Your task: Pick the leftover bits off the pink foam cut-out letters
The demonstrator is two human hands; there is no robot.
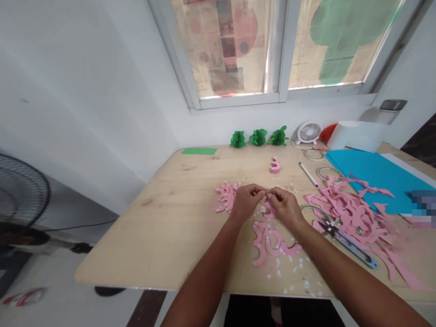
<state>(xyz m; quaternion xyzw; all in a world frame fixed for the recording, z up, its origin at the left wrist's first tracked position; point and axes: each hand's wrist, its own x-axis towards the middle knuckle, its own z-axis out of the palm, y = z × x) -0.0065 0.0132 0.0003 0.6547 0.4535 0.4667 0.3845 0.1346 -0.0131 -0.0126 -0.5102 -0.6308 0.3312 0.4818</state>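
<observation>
My left hand [247,202] and my right hand [284,206] meet above the wooden table [146,240], their fingertips pinching a small paper scrap [265,194] that is mostly hidden. Just below them lies a pink paper curl [269,211]. A longer pink cut-paper strip [269,240] curves nearer me among white scraps [293,268]. To the left of my left hand sits a small heap of pink pieces [227,196]. A large tangle of pink offcuts [350,213] spreads right of my right hand. Scissors with dark blue handles [354,247] lie on it.
A blue sheet [374,177] lies at the table's right. Along the back are several green paper ornaments [258,137], a green sheet [199,151], a white pen [308,174], and a small white fan [308,132]. A black floor fan [20,195] stands left, below the table edge.
</observation>
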